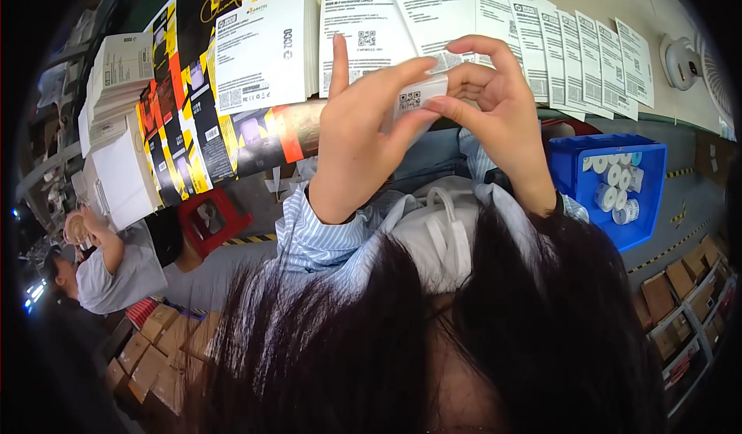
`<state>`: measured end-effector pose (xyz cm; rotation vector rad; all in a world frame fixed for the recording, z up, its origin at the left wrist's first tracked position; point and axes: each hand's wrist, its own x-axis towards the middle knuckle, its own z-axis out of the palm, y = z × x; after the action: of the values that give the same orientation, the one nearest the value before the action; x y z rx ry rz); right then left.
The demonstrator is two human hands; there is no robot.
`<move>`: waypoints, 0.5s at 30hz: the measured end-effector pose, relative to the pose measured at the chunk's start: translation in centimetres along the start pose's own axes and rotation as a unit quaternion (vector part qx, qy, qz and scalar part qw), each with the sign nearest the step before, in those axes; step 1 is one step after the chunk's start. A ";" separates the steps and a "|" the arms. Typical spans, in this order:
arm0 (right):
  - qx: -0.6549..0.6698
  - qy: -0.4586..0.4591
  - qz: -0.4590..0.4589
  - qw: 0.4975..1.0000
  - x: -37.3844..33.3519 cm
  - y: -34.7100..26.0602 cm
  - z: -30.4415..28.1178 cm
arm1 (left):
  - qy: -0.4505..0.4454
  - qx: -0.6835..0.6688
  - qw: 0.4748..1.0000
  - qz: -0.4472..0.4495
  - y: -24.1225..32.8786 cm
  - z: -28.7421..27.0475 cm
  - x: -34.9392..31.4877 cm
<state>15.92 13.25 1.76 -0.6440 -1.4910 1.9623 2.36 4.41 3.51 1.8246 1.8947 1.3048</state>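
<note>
My left hand point(352, 144) grips a small white bundle of labels point(410, 102) printed with a square code, its thumb along the lower side and its index finger raised. At the bundle's right end, my right hand point(506, 102) is closed, with the thumb pressed on the edge. A label piece point(447, 62) shows near the right index fingertip. Whether it is peeled from the bundle I cannot tell. Just beyond the hands lie printed white sheets point(363, 28), fanned in an overlapping row to the right. Left of them stands a thick stack of the same sheets point(259, 55).
Flattened black, yellow and orange printed packaging point(209, 144) covers the table's left part, with more white stacks point(122, 71) beside it. A small fan point(684, 64) stands far right. Below it, a blue bin point(568, 175) holds label rolls. A red stool point(202, 229) and another person point(127, 268) are at left.
</note>
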 end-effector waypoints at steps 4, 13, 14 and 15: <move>-0.009 0.014 0.003 1.000 -0.1 -0.7 -0.8 | 0.034 -0.058 0.996 -0.065 0.4 0.5 0.2; 0.019 0.009 0.020 1.000 0.3 -0.3 -2.5 | 0.041 -0.051 0.997 -0.047 0.6 1.4 0.8; 0.021 0.012 0.020 0.999 0.3 -0.5 -2.5 | 0.041 -0.050 0.997 -0.047 0.6 1.5 0.8; 0.023 0.016 0.021 0.999 0.3 -0.7 -2.6 | 0.047 -0.058 0.996 -0.047 0.5 1.6 0.9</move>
<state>17.56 15.38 1.73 -0.6881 -1.4191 2.0028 3.58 5.82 3.33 1.6251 1.8826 1.4609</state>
